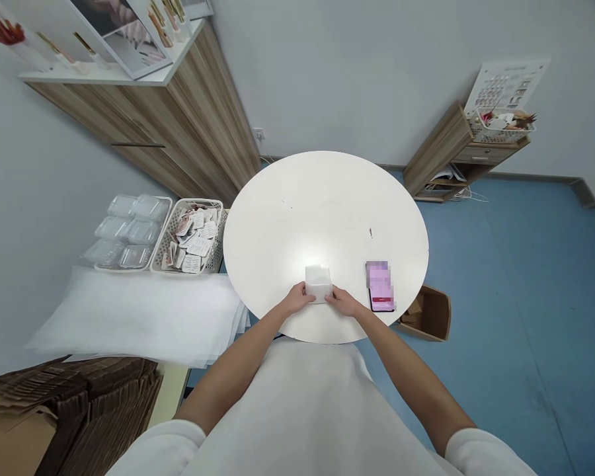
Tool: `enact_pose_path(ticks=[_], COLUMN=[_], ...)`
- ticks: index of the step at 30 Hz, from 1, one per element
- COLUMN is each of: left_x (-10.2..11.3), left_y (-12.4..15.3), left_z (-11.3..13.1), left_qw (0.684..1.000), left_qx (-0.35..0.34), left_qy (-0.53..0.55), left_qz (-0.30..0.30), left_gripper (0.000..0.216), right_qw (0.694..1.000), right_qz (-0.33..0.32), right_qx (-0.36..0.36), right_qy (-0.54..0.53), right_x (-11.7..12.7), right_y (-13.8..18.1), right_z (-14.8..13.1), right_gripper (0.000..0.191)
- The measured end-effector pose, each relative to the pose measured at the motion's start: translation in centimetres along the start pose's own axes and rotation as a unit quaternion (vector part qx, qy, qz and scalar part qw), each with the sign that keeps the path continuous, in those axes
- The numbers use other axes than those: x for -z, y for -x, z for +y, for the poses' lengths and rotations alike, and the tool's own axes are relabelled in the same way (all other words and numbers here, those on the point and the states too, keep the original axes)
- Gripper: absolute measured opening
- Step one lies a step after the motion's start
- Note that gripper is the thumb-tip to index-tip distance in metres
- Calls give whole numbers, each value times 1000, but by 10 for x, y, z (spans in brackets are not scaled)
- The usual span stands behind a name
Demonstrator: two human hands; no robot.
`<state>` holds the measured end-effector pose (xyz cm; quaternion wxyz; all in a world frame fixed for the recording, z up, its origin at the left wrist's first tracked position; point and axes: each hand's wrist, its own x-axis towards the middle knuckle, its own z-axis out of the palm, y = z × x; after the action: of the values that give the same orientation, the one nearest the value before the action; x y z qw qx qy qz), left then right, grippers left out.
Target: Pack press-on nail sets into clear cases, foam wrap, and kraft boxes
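Observation:
Near the front edge of the round white table (322,178), a small white packet (318,281) is held between my two hands. It looks wrapped in thin, translucent white sheet, with a flap standing up at its far side; what is inside is hidden. My left hand (297,299) grips its left edge, thumb on the near face. On the right edge, my right hand (343,301) holds it the same way. A phone (379,285) with a lit pink screen lies to the right of my right hand.
Left of the table sit a basket of printed cards (193,238), clear plastic boxes (133,228) and a stack of translucent white sheets (143,314). Folded brown cardboard (79,416) stands below them. An open cardboard box (434,314) is on the floor at right. Cabinets (178,119) line the wall.

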<state>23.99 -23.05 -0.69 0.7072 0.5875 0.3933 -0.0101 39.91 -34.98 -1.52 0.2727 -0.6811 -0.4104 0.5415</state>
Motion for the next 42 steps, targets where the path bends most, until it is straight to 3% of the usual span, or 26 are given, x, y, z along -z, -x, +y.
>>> enact_pose_path(ticks=[3,7,12,17,25,35,42], left_x=[-5,-5,2,2,-9,-10,-17], left_y=[-4,-8,-15,-20,-16,-12,-1], left_z=[0,3,8,9,0,0,-4], left_qw=[998,996,992,995,986,966,965], left_qx=[16,28,46,52,21,8,35], left_qy=[-51,-78,-97,-81,-60,-153,-113], left_qz=[-20,-17,-72,11,153,209,233], left_gripper=[26,32,28,45,33,31,50], right_qw=[1000,998,996,987,984,958,961], right_qz=[-9,-18,-13,2,117,258,255], right_qx=[17,37,9,-25,-99,-94,-95], right_qy=[-9,-36,-91,-157,-89,79,45], right_x=[-2,-3,-2,-4,-15,-24,-24], right_y=[4,5,2,-6,-18,-11,-2], right_z=[-3,-5,-4,-2,-3,-12,-10], right_gripper=[30,28,29,33,36,40,51])
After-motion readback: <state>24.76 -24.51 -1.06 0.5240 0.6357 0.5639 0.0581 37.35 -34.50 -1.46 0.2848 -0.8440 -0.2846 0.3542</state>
